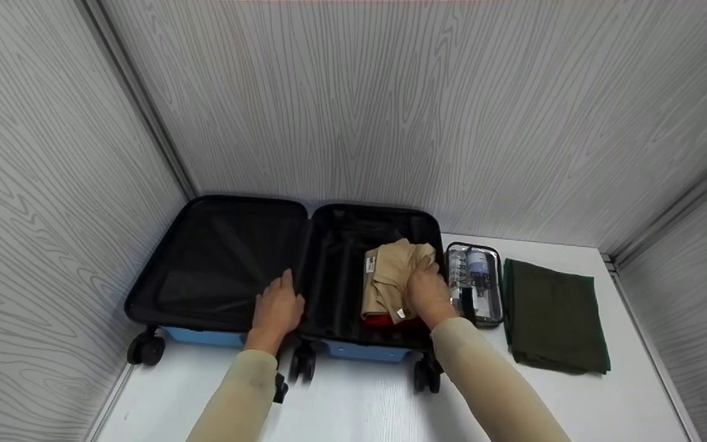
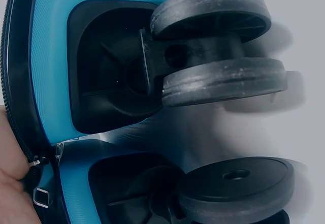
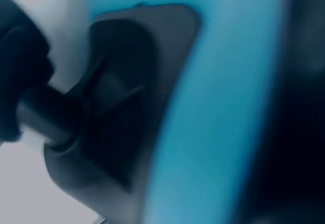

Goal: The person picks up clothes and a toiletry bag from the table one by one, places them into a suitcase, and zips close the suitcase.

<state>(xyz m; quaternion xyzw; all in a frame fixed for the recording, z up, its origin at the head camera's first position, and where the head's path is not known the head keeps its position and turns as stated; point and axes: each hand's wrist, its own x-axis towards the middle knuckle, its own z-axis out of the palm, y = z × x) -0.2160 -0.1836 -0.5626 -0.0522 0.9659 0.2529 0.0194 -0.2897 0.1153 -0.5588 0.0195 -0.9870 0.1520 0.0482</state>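
Note:
A blue suitcase with black lining lies spread out in two halves. In its right half sits a folded beige garment with white labels, on top of something red. My right hand holds the garment's right side, its fingers bent into the bunched cloth. My left hand rests on the inner edge of the left half, fingers loosely extended. The left wrist view shows only part of that hand beside the zipper. The right wrist view is blurred and does not show the right hand.
A clear toiletry pouch with bottles lies right of the suitcase. Beyond it is a folded dark green cloth. Black wheels stick out from the suitcase's near side. Grey wood-grain walls enclose the white table.

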